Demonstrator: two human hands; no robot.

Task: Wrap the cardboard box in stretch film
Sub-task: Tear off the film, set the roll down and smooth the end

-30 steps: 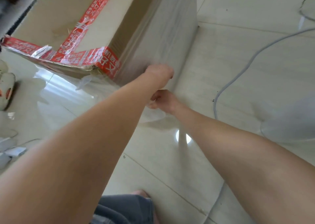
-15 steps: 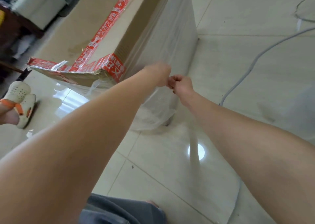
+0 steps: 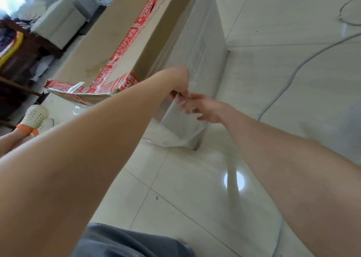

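Observation:
A large cardboard box [image 3: 109, 41] sealed with red printed tape stands on the tiled floor. Clear stretch film [image 3: 197, 39] covers its long side face. A loose, bunched piece of the film [image 3: 175, 123] hangs from my hands down to the box's near bottom corner. My left hand [image 3: 178, 92] is at the near edge of that face, largely hidden behind its own wrist, and its fingers pinch the loose film. Just to its right is my right hand [image 3: 208, 108], fingers spread, fingertips touching the film's edge.
A grey cable [image 3: 293, 74] runs across the floor tiles right of the box. Another person's foot in a white and orange sandal [image 3: 35, 117] is at the left. A white ottoman [image 3: 58, 22] and dark wooden furniture [image 3: 21, 61] stand beyond. My grey shorts [image 3: 127, 243] fill the bottom edge.
My right hand rose from below my left hand to beside it, and its curled fingers have spread. My left hand stayed at the box's near edge.

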